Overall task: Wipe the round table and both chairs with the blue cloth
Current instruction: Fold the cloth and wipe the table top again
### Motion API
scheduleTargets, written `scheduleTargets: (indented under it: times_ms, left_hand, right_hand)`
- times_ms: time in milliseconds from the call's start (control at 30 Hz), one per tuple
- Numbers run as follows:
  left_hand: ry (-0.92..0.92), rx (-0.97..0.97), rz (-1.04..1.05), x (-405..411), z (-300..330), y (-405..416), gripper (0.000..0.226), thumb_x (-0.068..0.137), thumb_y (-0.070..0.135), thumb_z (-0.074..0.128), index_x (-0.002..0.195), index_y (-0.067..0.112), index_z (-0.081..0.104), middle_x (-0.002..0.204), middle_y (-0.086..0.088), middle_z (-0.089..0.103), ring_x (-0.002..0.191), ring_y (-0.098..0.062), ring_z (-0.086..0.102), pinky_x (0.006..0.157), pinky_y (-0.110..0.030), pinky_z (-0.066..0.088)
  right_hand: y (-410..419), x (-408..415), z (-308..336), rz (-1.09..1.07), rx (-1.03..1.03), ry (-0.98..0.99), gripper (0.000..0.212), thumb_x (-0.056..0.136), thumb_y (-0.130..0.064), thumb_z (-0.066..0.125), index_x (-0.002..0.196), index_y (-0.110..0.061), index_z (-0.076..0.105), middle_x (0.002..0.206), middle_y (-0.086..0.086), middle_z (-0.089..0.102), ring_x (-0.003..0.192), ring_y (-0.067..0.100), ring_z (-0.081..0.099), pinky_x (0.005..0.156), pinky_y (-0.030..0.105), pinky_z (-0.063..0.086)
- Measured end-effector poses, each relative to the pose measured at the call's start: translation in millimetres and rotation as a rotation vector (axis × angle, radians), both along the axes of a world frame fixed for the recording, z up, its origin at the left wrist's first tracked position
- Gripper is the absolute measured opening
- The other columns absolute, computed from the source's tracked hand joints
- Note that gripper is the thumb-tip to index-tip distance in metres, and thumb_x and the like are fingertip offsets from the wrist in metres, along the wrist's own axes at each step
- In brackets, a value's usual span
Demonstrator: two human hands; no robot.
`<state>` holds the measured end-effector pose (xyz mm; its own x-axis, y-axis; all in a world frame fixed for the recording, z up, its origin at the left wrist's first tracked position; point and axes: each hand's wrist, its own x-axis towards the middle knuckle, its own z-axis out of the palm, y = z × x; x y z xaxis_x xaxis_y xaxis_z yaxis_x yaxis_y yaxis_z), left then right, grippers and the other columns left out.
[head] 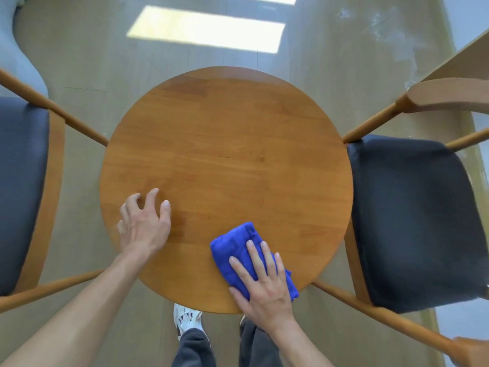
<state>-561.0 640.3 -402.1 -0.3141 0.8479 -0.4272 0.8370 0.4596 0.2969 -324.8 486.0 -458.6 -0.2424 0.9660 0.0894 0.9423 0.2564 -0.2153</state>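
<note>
A round wooden table [227,144] fills the middle of the view. A folded blue cloth [238,247] lies on its near right part. My right hand [262,284] presses flat on the cloth with straight fingers. My left hand [144,221] rests on the table's near left edge, fingertips spread on the wood. A chair with a dark seat [23,186] stands to the left. A second chair with a dark seat [415,223] stands to the right, its wooden armrest [447,95] above it.
Both chairs' wooden legs and rails reach close to the table's rim on either side. My feet and dark trousers [193,348] are just below the near edge. A pale wooden floor with a sunlit patch [206,29] lies beyond.
</note>
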Motion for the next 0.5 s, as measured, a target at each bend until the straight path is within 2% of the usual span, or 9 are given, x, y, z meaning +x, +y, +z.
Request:
scheduleTargets:
  times_ms: [133,233,333,400,500]
  left_hand:
    - [0.012,-0.013,-0.022,20.0,-1.4,-1.9,0.049,0.097,0.045,0.031,0.142,0.028,0.036,0.150,-0.011,0.020,0.140,-0.026,0.012,0.111,-0.050,0.019]
    - [0.041,-0.025,-0.034,23.5,-4.5,-4.0,0.049,0.097,0.046,0.031,0.142,0.029,0.037,0.152,-0.010,0.017,0.141,-0.026,0.010,0.113,-0.051,0.018]
    - [0.051,-0.017,-0.040,20.6,-4.2,-6.4,0.050,0.097,0.046,0.031,0.144,0.030,0.034,0.154,-0.008,0.018,0.143,-0.024,0.010,0.113,-0.051,0.019]
    - [0.021,0.007,-0.022,18.8,-2.5,-7.6,0.051,0.098,0.044,0.030,0.147,0.030,0.030,0.155,-0.006,0.019,0.144,-0.022,0.011,0.113,-0.051,0.019]
    - [-0.026,0.048,0.012,15.7,-1.5,-10.1,0.050,0.099,0.041,0.029,0.148,0.030,0.027,0.156,-0.001,0.021,0.144,-0.019,0.013,0.113,-0.050,0.019]
  right_hand:
    - [18.1,94.5,-0.2,-0.224,0.021,-0.066,0.055,0.090,-0.046,0.055,0.140,-0.025,0.050,0.152,0.017,0.035,0.139,0.040,0.032,0.106,0.059,0.034]
    - [53.3,146.2,0.2,-0.472,0.027,-0.046,0.052,0.092,-0.042,0.048,0.136,-0.015,0.053,0.150,0.022,0.036,0.135,0.046,0.035,0.100,0.061,0.039]
    - [92.4,152.2,2.2,-0.684,-0.034,0.047,0.059,0.092,-0.046,0.039,0.141,-0.014,0.048,0.154,0.021,0.029,0.138,0.045,0.029,0.105,0.061,0.035]
    - [108.9,140.2,1.3,-0.789,-0.056,0.032,0.061,0.093,-0.048,0.033,0.145,-0.018,0.042,0.156,0.018,0.024,0.141,0.043,0.024,0.108,0.060,0.029]
    - [125.4,111.5,1.0,-0.815,-0.060,0.007,0.060,0.094,-0.047,0.033,0.147,-0.019,0.039,0.157,0.018,0.024,0.142,0.042,0.023,0.109,0.060,0.027]
